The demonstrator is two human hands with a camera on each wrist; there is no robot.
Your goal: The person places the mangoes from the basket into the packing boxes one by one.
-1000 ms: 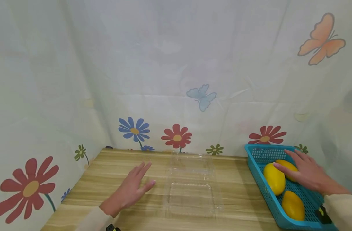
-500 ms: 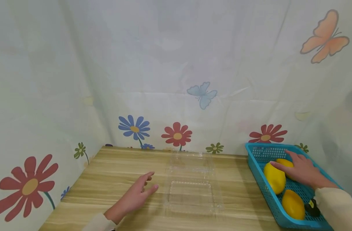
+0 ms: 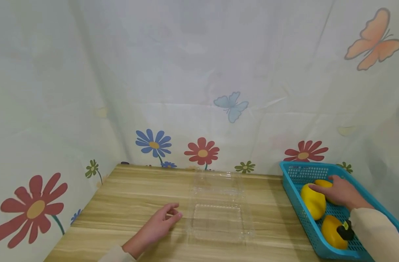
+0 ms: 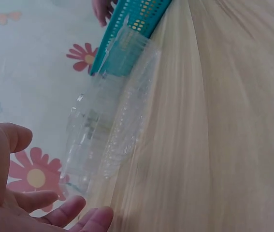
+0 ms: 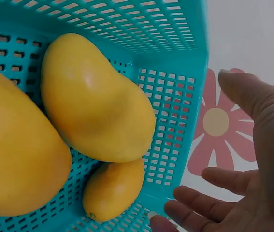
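Observation:
A blue plastic basket [image 3: 293, 202] on the right holds 3 yellow mangoes: a pale one [image 3: 312, 202] by the left wall, a deeper-coloured one [image 3: 332, 233] nearer, and one [image 3: 322, 184] at the back, partly covered by my right hand [image 3: 345, 193]. That hand reaches over the back mango, fingers pointing down. In the right wrist view its thumb and fingers are spread, holding nothing; contact with the fruit cannot be told. My left hand [image 3: 157, 226] hovers above the table with loosely bent fingers, holding nothing, just left of a clear plastic clamshell box [image 3: 217, 222] lying open.
A wood-grain table [image 3: 134, 189] carries the box and basket. Behind and to the left hangs a white cloth [image 3: 173, 72] printed with flowers and butterflies. The basket's raised walls surround the fruit.
My right hand has lowered and come closer to the back mango, fingers bending. The left hand has shifted slightly right and nearer, its fingers curling a little. The box has stayed put.

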